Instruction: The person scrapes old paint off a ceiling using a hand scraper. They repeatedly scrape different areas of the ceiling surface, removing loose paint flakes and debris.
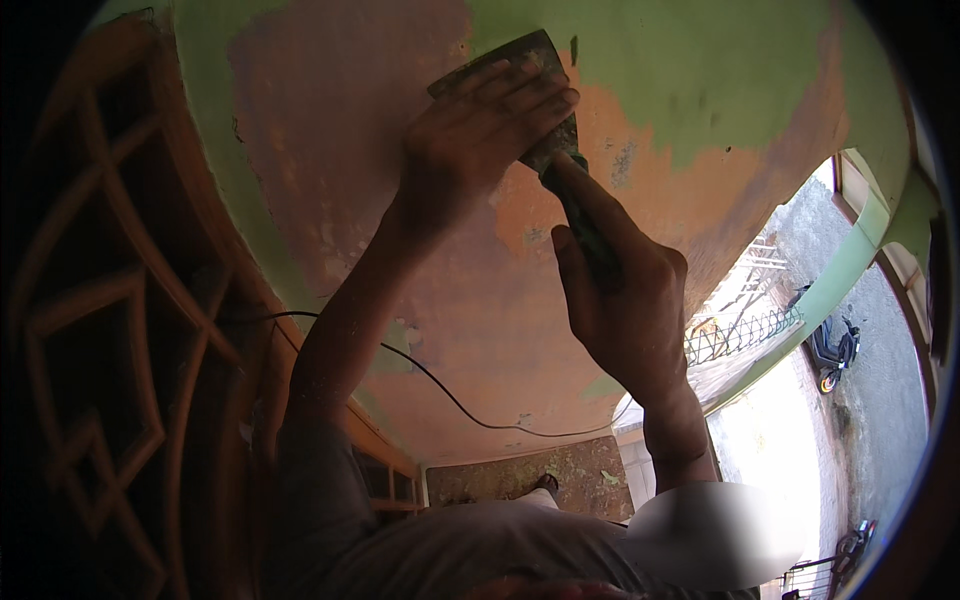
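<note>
A wide scraper [548, 148] with a dark, worn blade and a dark green handle lies against a painted wall [350, 130]. My right hand [625, 290] is wrapped round its handle, with the index finger stretched along toward the blade. The fingers of my left hand [490, 115] lie flat and nearly straight across the blade, pressing it to the wall. Green paint [690, 70] covers the upper part of the wall. Around and below the blade the surface shows patchy pink and orange, with ragged edges where it meets the green.
A wooden lattice frame [150, 290] stands along the left. One thin black cable [440, 385] hangs across the lower wall. At the right, a bright opening shows a wire fence [745, 335] and a parked motorbike [835, 350]. Below, a foot [547, 484] rests on debris-strewn ground [480, 482].
</note>
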